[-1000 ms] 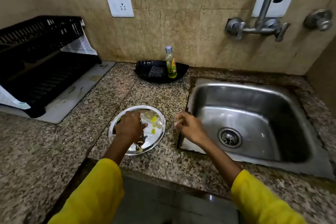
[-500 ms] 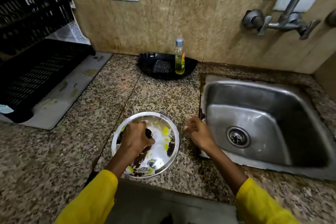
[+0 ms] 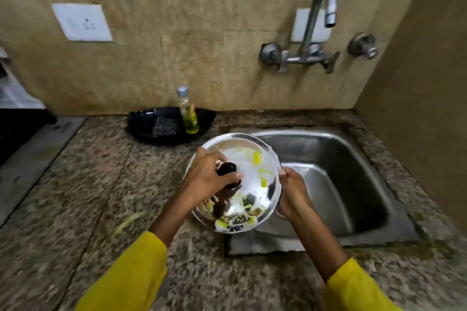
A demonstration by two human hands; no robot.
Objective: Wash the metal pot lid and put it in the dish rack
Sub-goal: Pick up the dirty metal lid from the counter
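The round metal pot lid point(image 3: 252, 179), smeared with yellow and dark food, is held in the air over the left edge of the steel sink point(image 3: 336, 184). My left hand point(image 3: 209, 179) grips its black knob. My right hand point(image 3: 290, 193) holds the lid's right rim. The black dish rack point(image 3: 15, 131) shows only as a dark corner at the far left edge, on a pale mat point(image 3: 32, 159).
A black tray point(image 3: 141, 121) against the wall holds a scrub pad point(image 3: 164, 129) and a dish soap bottle point(image 3: 188, 113). The tap point(image 3: 316, 33) juts from the wall above the sink. A side wall closes the right. A food smear point(image 3: 129, 222) lies on the granite counter.
The lid has been lifted off the counter and carried right to the sink's edge. My right hand, free before, has taken hold of the rim. The view has swung right.
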